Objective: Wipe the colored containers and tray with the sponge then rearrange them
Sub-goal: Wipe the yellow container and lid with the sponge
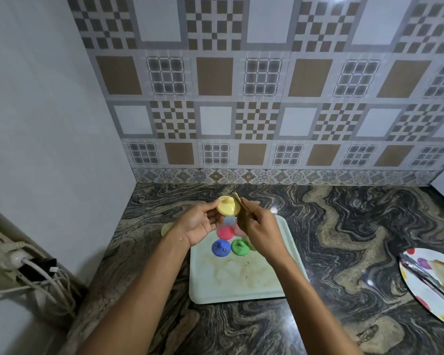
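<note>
My left hand (199,222) holds a yellow container (227,206) up over the far end of the pale tray (228,290). My right hand (260,230) pinches a thin tan sponge (242,213) and presses it against the container's right side. On the tray below stand a blue container (221,248), a green one (239,247) and a pink one (225,231), partly hidden by my hands. The tray's near half shows brownish stains. A pale yellow piece (166,228) lies on the counter left of the tray, mostly behind my left wrist.
The marbled dark counter (344,239) runs to a tiled wall. A dotted plate (426,285) with metal tongs (420,278) and a tan cloth sits at the right edge. Cables and a plug (31,267) hang at the left wall.
</note>
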